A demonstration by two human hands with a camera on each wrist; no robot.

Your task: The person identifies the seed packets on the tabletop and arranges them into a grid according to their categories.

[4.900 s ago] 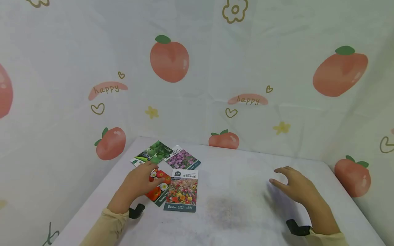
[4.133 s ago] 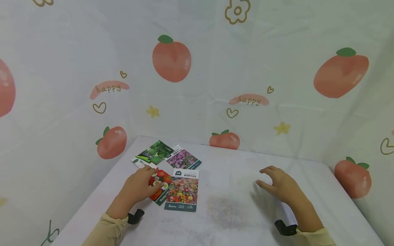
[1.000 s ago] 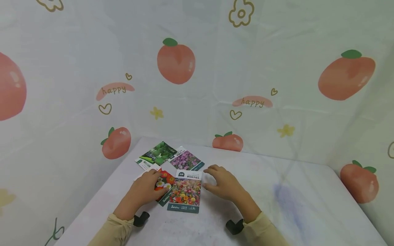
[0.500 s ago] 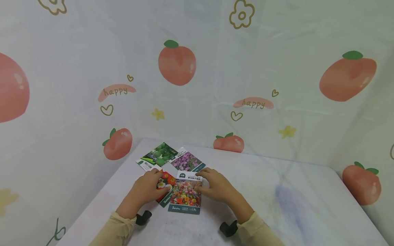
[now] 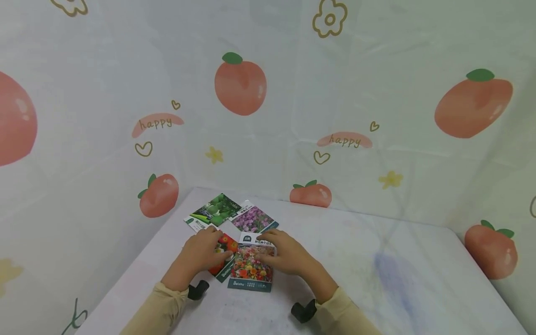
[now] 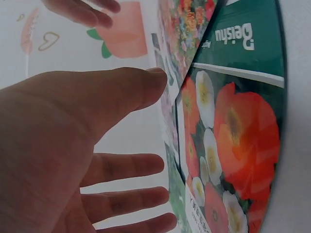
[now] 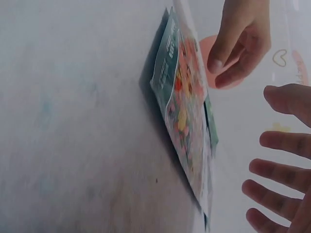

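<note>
Several seed packets lie at the table's far left. My left hand (image 5: 204, 250) lies flat on the red poppy packet (image 5: 222, 265), fingers straight; in the left wrist view my left hand (image 6: 73, 126) has its thumb by the edge of the red poppy packet (image 6: 238, 145). My right hand (image 5: 285, 253) reaches over the top right of the mixed-flower packet (image 5: 250, 270) with fingers spread. In the right wrist view the right hand (image 7: 284, 165) is beside the mixed-flower packet (image 7: 187, 111), and I cannot tell whether it touches. A green vegetable packet (image 5: 215, 209) and a purple flower packet (image 5: 252, 218) lie behind.
The white table (image 5: 377, 265) runs to the right and toward me. A cloth printed with peaches (image 5: 240, 86) hangs close behind and on both sides. Black wrist mounts (image 5: 197, 289) sit on both forearms.
My right hand has travelled left across the table, from the right side to the mixed-flower packet. The left hand has stayed on the red poppy packet.
</note>
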